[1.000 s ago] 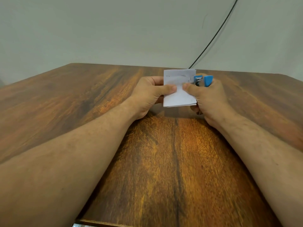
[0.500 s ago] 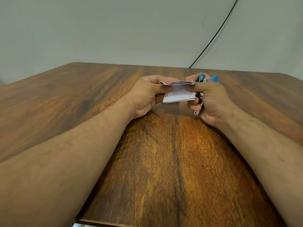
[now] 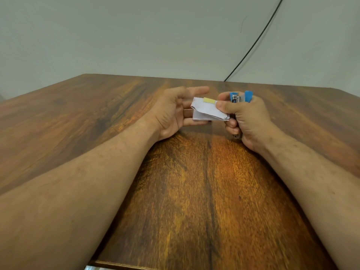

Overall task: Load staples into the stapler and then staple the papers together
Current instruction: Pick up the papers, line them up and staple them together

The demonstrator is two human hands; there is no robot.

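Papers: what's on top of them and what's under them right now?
On the papers lie a small yellow strip and the right hand's thumb. Under them are the left hand's straight fingers. Whether the stapler bites their covered edge cannot be seen.

We see a blue and silver stapler (image 3: 240, 97) and white papers (image 3: 206, 111) with a yellow strip (image 3: 209, 100). The table (image 3: 194, 191) shows streaked orange-brown wood grain.

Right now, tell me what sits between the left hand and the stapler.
In the head view, the folded papers lie between the open left hand and the blue stapler, pinched by the right hand, which also holds the stapler.
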